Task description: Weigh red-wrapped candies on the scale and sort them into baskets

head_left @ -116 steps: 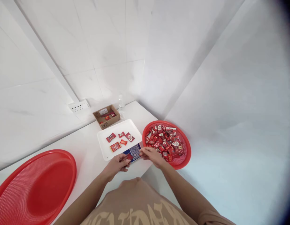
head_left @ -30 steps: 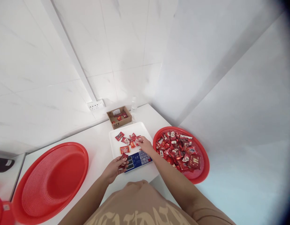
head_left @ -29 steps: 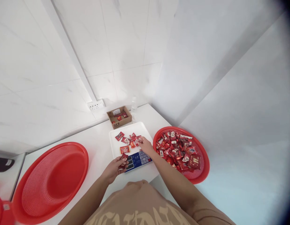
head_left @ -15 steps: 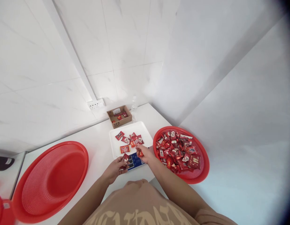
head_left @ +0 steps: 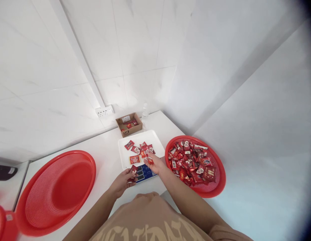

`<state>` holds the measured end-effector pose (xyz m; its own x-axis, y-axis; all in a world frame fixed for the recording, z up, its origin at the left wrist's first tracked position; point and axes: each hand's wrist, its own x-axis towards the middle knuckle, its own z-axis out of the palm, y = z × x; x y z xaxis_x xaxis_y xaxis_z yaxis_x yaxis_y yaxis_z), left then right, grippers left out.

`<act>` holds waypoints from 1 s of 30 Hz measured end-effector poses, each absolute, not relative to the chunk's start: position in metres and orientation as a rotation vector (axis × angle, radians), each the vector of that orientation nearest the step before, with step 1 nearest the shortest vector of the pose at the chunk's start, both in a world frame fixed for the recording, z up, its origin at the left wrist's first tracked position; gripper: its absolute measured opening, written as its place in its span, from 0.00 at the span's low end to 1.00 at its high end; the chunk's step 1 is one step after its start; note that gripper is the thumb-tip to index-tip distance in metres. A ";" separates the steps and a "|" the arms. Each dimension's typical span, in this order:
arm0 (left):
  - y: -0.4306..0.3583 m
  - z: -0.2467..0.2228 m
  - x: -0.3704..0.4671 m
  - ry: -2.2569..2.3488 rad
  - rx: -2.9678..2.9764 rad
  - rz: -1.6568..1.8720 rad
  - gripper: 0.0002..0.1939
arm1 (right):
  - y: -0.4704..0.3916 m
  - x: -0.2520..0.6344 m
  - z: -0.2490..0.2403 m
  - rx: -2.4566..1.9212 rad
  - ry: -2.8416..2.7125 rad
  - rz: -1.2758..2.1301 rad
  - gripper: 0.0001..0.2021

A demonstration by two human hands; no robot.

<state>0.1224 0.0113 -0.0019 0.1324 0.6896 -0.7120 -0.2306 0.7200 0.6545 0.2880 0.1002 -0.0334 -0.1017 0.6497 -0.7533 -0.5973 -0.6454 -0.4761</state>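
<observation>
Your left hand [head_left: 124,180] is closed on a few dark red packets [head_left: 134,169], pinched between thumb and fingers; the exact count cannot be made out. Your right hand [head_left: 157,165] is clamped on one small red packet [head_left: 150,161], just beyond the near edge of the white tray [head_left: 157,140]. Loose packets [head_left: 134,159] lie spread on that tray, ahead of both hands, apparently so each wrapper can be told from the next. Beneath your grips, partly covered, is a blue key panel [head_left: 144,174]; its readings are illegible. The full basket [head_left: 223,180] stands just right of your right hand, presumably for short reaches. Well left of your left hand is another basket [head_left: 66,192]. Beyond the tray sits a cardboard box [head_left: 125,133], likely set back to leave your hands room.
</observation>
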 end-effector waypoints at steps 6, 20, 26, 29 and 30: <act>0.011 -0.001 0.121 1.278 0.430 0.702 0.18 | 0.107 0.285 -0.025 -1.214 -0.145 1.894 0.10; 0.017 -0.004 0.118 1.351 0.323 0.953 0.09 | 0.082 0.261 -0.064 -1.257 -2.393 0.864 0.26; 0.018 -0.002 0.111 1.393 0.274 0.963 0.06 | 0.086 0.253 -0.067 -1.237 -2.624 0.548 0.21; 0.015 -0.007 0.111 1.380 0.273 0.918 0.07 | 0.088 0.253 -0.070 -1.175 -2.683 0.528 0.13; 0.015 -0.008 0.111 1.372 0.280 0.903 0.07 | 0.088 0.253 -0.071 -1.148 -2.694 0.551 0.10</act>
<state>0.1110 0.0151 -0.0078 -0.0640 0.6911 -0.7199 -0.3878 0.6475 0.6560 0.2529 0.0876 -0.0708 -0.6919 0.7220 0.0045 0.6623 0.6372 -0.3942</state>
